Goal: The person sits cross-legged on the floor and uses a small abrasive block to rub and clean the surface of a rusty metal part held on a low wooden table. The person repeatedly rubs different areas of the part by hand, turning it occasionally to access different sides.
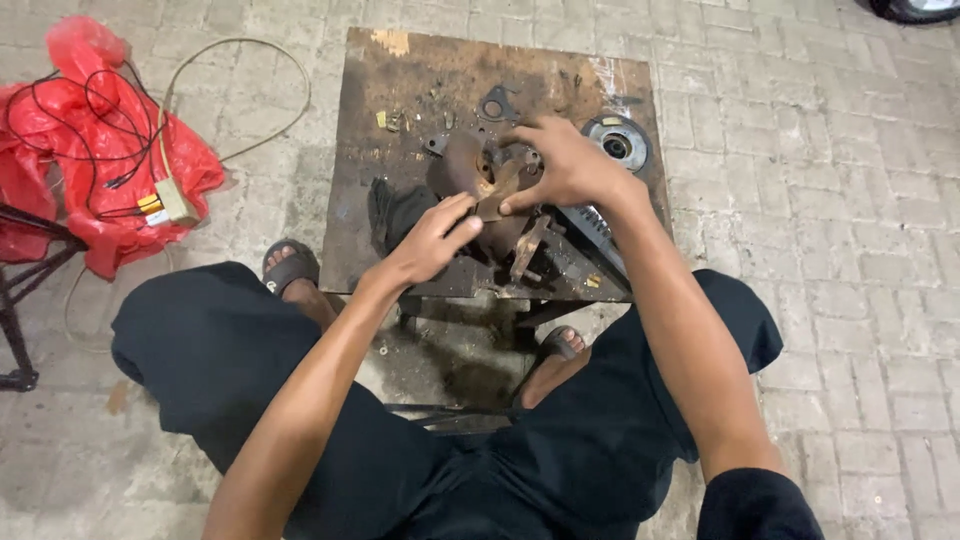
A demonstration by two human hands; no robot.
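A rusty brown metal part (465, 168) with a curved housing sits in the middle of a small dirty work table (400, 90). My left hand (432, 240) pinches its near lower side, fingers closed on a flat rusty piece. My right hand (565, 165) grips the part from above, fingers spread over its top. A rusty bracket (527, 250) hangs off the part toward the table's front edge.
A round metal disc (617, 143) lies at the table's right, a flat gasket (497, 103) and small bits at the back. A dark rag (395, 212) lies left of the part. Red plastic bag (110, 170) with black wires and a cord lies on the brick floor, left.
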